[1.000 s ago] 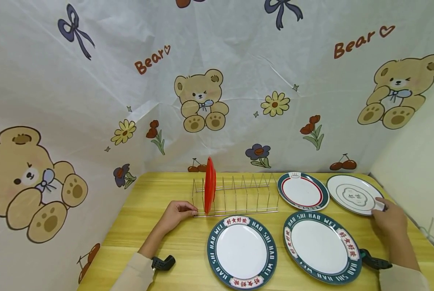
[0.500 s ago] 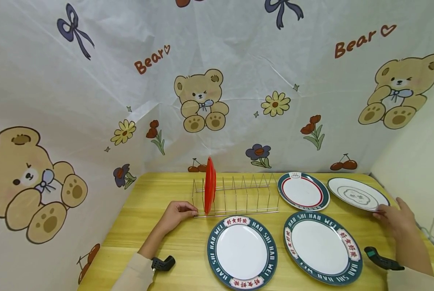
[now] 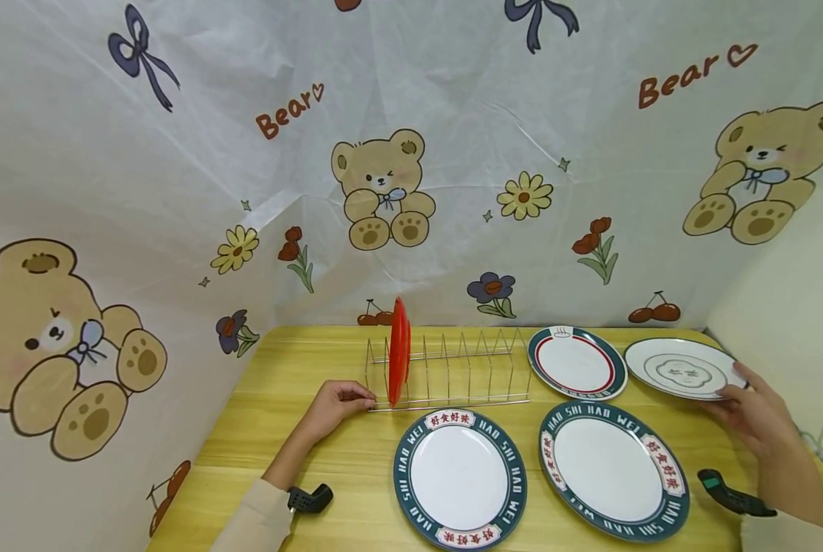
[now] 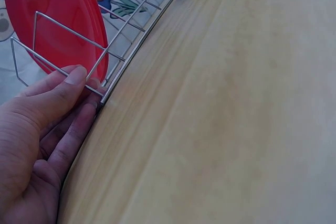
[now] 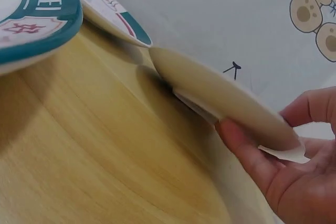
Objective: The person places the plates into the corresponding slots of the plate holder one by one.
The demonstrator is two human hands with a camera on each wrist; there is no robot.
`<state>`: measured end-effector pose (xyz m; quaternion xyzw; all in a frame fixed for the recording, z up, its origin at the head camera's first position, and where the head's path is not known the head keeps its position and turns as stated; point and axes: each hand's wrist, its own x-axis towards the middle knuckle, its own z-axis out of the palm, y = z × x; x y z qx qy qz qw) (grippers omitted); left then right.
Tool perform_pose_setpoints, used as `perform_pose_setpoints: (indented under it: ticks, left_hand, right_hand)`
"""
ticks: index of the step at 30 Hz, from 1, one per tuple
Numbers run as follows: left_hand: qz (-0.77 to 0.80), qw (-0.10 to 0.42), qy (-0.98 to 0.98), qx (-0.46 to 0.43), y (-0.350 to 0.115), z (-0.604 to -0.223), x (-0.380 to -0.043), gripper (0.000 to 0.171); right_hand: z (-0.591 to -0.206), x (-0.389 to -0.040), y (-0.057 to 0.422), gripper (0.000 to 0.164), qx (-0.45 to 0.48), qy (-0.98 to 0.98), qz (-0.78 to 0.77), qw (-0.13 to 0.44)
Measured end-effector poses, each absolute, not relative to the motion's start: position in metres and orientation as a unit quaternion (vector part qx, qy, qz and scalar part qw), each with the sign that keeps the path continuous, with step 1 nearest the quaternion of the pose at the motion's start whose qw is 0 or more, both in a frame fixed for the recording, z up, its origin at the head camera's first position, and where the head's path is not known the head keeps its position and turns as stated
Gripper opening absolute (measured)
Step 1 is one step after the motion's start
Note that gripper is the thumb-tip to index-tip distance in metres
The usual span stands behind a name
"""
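My right hand (image 3: 756, 418) grips the right edge of a white plate (image 3: 680, 368) with a grey line pattern. In the right wrist view that plate (image 5: 220, 95) is tilted, its edge near my hand (image 5: 302, 169) raised off the table and its pale underside showing. My left hand (image 3: 338, 402) pinches the front left corner of a wire dish rack (image 3: 466, 403); the left wrist view shows the thumb and fingers of this hand (image 4: 47, 124) at the wire. Upright in the rack's left end stands a red plate (image 3: 399, 353), its edge looking layered.
Right of the rack lies a white plate with a red ring (image 3: 577, 364). Two green-rimmed plates lie nearer, one in the middle (image 3: 458, 475) and another at right (image 3: 611, 468). A bear-printed cloth (image 3: 452, 192) hangs behind the wooden table (image 3: 245, 429).
My right hand has shifted to the right and raised the near right edge of the patterned plate, which lay flatter before. The left hand and the rack stay put.
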<state>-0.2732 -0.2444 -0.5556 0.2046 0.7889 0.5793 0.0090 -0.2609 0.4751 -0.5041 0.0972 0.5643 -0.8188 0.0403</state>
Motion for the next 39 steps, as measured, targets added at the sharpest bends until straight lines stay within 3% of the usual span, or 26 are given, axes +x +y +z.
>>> perform_pose_setpoints:
  ticks: [13, 21, 28, 39]
  left_hand:
    - [0.579, 0.008, 0.788, 0.209, -0.244, -0.555, -0.274, 0.009]
    - [0.576, 0.011, 0.792, 0.204, -0.244, -0.554, -0.274, 0.007]
    - [0.578, 0.021, 0.793, 0.194, -0.243, -0.556, -0.273, 0.008]
    - [0.58, 0.012, 0.79, 0.2, -0.243, -0.556, -0.273, 0.009]
  right_hand:
    - [-0.491, -0.259, 0.46, 0.093, 0.024, 0.621, -0.783, -0.027]
    - [-0.473, -0.259, 0.445, 0.092, 0.07, 0.652, -0.75, -0.088]
    - [-0.451, -0.251, 0.432, 0.084, 0.061, 0.636, -0.761, -0.113]
    - [-0.413, -0.243, 0.397, 0.073, -0.041, 0.615, -0.778, -0.119]
